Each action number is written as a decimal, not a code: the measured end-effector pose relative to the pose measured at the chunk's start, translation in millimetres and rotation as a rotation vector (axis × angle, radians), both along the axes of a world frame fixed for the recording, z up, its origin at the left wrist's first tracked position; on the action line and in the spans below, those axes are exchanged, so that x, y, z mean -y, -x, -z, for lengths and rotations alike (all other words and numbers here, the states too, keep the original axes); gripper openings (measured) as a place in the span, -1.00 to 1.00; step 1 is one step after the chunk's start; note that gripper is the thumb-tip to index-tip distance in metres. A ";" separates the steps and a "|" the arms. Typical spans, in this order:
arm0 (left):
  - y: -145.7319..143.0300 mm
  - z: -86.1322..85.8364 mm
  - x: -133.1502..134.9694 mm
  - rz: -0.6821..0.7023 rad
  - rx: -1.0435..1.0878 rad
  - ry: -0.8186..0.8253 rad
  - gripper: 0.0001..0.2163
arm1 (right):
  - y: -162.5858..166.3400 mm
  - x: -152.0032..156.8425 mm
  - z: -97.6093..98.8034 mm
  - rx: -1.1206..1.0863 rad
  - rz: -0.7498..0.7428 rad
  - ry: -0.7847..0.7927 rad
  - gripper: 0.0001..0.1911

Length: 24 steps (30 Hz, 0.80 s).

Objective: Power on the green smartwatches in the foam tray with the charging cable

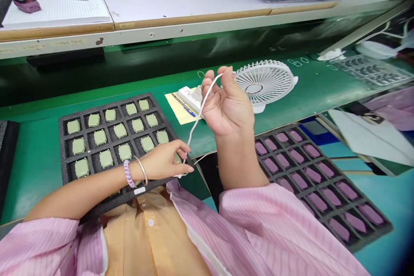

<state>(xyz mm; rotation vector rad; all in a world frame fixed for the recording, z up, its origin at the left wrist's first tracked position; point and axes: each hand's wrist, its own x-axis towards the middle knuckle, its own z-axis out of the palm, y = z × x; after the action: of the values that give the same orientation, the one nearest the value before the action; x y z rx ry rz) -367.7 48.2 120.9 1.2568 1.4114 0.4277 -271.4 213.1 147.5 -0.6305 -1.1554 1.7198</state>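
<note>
A thin white cable [198, 118] runs between my two hands. My right hand [226, 103] is raised, palm toward me, with its fingers curled and pinching the cable's upper end. My left hand [168, 160] is lower, just in front of my body, pinching the cable's lower end over the near edge of a black foam tray [63, 138]. That tray holds several pale green square parts [120, 130] in its pockets. My left wrist wears a purple coil band and a thin bangle.
A second black foam tray [384, 226] with several mauve parts lies at lower right. A small white fan [263, 82] lies on the green bench [32, 159] behind my right hand, beside a white power strip [190, 95] on yellow paper. A raised shelf [181, 21] runs along the back.
</note>
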 end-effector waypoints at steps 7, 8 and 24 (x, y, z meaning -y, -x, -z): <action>-6.4 7.7 -13.0 0.071 -0.021 0.022 -0.41 | 26.2 2.8 -52.5 0.250 0.055 -0.155 -0.32; -7.1 7.3 -12.7 0.114 0.064 0.080 -0.44 | 29.7 -8.4 -49.4 0.307 0.065 -0.232 -0.27; 65.4 1.1 -5.4 -0.546 0.399 -0.094 -0.07 | -15.5 39.9 38.6 0.742 -0.939 -0.386 0.07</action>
<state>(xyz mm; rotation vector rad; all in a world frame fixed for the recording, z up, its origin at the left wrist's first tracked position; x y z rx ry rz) -433.0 53.6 119.8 0.7805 1.3800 1.0649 -255.8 173.2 108.8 -0.5180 -2.5358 1.9387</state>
